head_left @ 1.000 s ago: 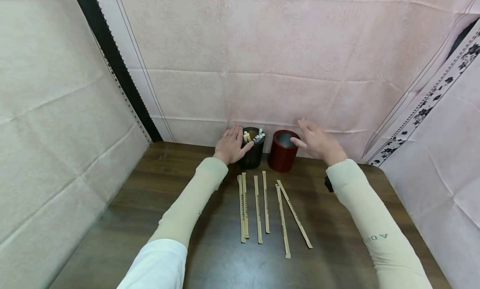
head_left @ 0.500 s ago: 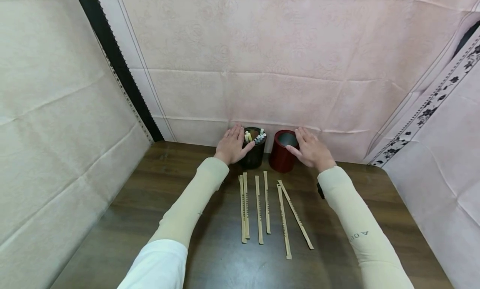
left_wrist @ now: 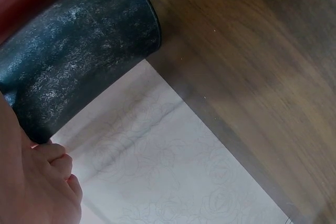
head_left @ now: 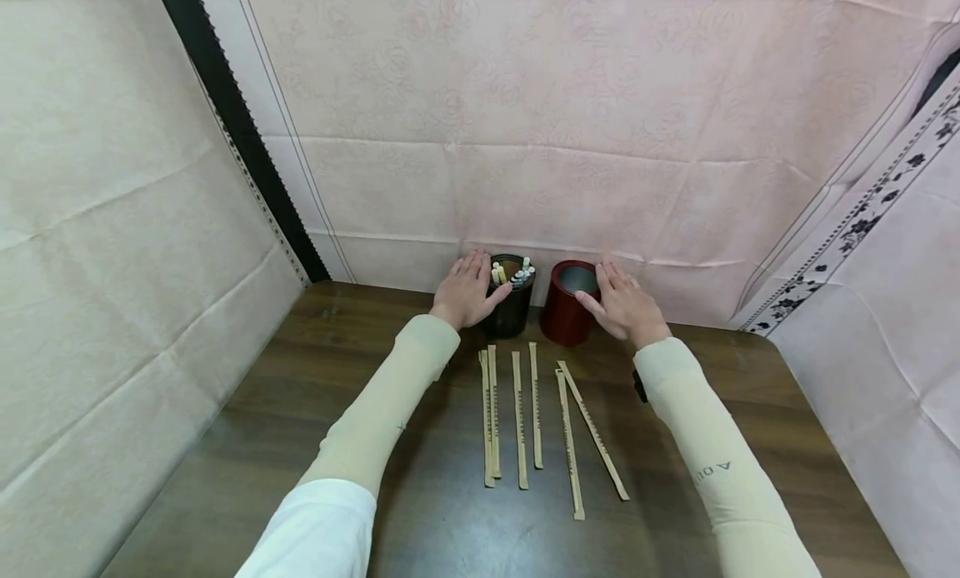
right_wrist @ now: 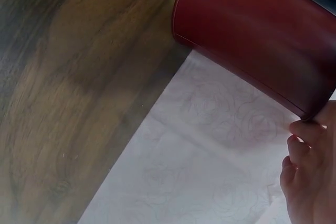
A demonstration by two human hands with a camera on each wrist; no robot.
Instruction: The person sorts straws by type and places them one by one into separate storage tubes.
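Note:
My left hand (head_left: 467, 291) lies along the left side of a black pen cup (head_left: 510, 311), its fingers straight and the thumb across the cup's near side by the rim. Several pale-capped markers (head_left: 517, 274) stand in that cup. On the right, my right hand (head_left: 626, 303) is at the right side of a dark red cup (head_left: 566, 316), fingers extended and thumb over the rim. The red cup shows a grey inside. In the left wrist view my fingertips are right at the black cup's rim (left_wrist: 39, 137); in the right wrist view they are right at the red cup's rim (right_wrist: 307, 116).
Several thin paper-wrapped sticks (head_left: 519, 420) lie lengthwise on the brown wooden table (head_left: 300, 445), in front of the cups. A pale patterned cloth (head_left: 570, 128) hangs close behind the cups, with more cloth at both sides.
My right hand has moved left and in toward the red cup, up to its side. The left hand and both cups have stayed in place.

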